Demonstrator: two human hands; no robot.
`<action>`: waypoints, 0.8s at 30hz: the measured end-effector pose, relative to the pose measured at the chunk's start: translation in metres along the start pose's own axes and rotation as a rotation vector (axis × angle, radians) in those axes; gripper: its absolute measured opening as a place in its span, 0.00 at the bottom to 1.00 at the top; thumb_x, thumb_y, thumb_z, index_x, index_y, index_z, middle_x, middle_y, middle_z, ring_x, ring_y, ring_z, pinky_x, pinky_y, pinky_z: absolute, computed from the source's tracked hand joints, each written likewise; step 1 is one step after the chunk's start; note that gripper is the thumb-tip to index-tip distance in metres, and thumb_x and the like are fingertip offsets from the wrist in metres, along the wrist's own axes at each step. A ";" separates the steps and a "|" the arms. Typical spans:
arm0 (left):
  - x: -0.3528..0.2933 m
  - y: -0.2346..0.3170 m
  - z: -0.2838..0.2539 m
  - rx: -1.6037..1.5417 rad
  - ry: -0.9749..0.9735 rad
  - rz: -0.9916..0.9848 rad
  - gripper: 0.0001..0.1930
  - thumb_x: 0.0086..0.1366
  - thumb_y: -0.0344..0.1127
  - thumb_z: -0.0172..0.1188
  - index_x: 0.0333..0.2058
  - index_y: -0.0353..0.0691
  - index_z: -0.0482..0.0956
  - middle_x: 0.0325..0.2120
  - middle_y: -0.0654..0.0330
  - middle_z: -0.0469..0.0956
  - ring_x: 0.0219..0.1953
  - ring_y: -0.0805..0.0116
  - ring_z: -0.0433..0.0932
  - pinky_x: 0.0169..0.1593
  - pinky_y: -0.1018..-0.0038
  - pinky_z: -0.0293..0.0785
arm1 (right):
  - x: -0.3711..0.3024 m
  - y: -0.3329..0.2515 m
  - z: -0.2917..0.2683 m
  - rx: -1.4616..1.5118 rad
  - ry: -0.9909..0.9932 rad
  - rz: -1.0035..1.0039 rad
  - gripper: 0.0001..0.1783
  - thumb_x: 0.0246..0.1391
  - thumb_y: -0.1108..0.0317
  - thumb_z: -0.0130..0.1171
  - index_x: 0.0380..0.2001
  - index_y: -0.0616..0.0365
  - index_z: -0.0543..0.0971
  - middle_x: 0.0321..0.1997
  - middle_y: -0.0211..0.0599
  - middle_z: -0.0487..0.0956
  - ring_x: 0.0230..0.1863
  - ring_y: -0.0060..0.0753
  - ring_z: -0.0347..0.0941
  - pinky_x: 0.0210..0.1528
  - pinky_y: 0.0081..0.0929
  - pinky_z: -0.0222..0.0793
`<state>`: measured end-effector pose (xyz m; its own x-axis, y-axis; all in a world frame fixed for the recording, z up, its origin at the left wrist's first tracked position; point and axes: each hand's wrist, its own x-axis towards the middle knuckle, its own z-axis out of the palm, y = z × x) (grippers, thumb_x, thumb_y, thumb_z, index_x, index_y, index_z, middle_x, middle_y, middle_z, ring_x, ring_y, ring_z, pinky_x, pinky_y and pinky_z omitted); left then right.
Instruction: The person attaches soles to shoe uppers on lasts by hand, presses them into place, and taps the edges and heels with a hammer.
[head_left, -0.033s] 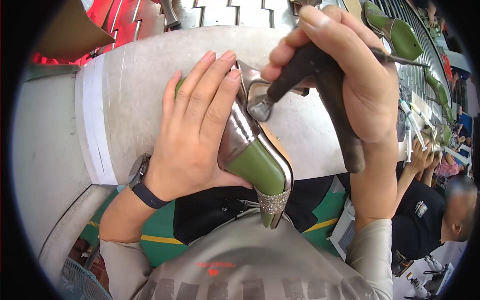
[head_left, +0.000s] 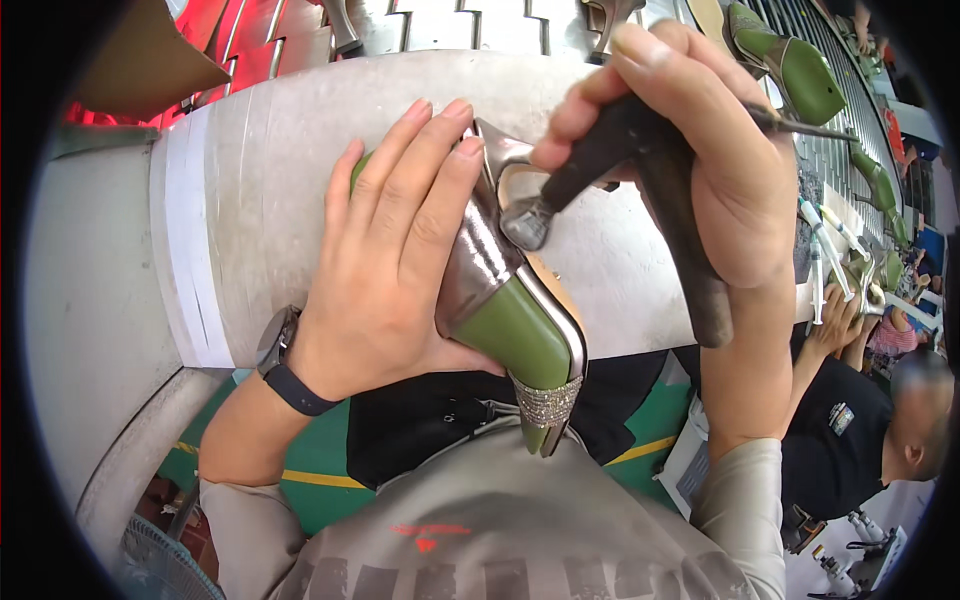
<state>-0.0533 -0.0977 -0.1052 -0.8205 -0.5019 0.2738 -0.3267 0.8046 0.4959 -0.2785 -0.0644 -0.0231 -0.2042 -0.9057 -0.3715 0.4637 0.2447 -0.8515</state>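
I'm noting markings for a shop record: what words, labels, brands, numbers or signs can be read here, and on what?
None can be read clearly.
Grey top: red print above a small red mark, too small to read.
Co-worker's black shirt: pale patch, too blurred to read.
Syringes: any markings are too small to tell.
Shoe and hammer: no readable text.

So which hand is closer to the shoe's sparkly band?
Left. The left hand is just up-left of the sparkly band; the right hand, gripping the dark tool, is farther, up and right.
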 end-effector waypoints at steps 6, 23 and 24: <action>0.000 -0.001 0.000 -0.009 0.007 -0.002 0.74 0.37 0.68 0.82 0.74 0.32 0.54 0.72 0.35 0.59 0.73 0.33 0.61 0.72 0.40 0.53 | -0.013 0.015 -0.019 -0.159 -0.056 -0.126 0.16 0.70 0.60 0.53 0.31 0.61 0.72 0.31 0.48 0.81 0.33 0.47 0.83 0.42 0.40 0.81; 0.016 0.030 -0.009 0.120 -0.111 0.333 0.61 0.33 0.54 0.80 0.69 0.39 0.67 0.68 0.47 0.69 0.72 0.44 0.66 0.74 0.35 0.49 | -0.081 0.054 -0.064 -0.067 0.110 -0.362 0.11 0.71 0.70 0.54 0.36 0.68 0.77 0.36 0.51 0.84 0.38 0.44 0.85 0.45 0.41 0.84; 0.018 0.032 -0.008 0.117 -0.114 0.336 0.61 0.33 0.54 0.80 0.69 0.39 0.67 0.68 0.47 0.69 0.72 0.44 0.66 0.74 0.35 0.49 | -0.092 0.058 -0.067 -0.115 0.125 -0.406 0.11 0.71 0.71 0.53 0.36 0.69 0.76 0.37 0.52 0.84 0.38 0.44 0.85 0.46 0.41 0.84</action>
<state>-0.0749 -0.0833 -0.0775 -0.9357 -0.1708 0.3086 -0.0766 0.9525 0.2948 -0.2905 0.0558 -0.0632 -0.4560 -0.8893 -0.0340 0.2264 -0.0790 -0.9708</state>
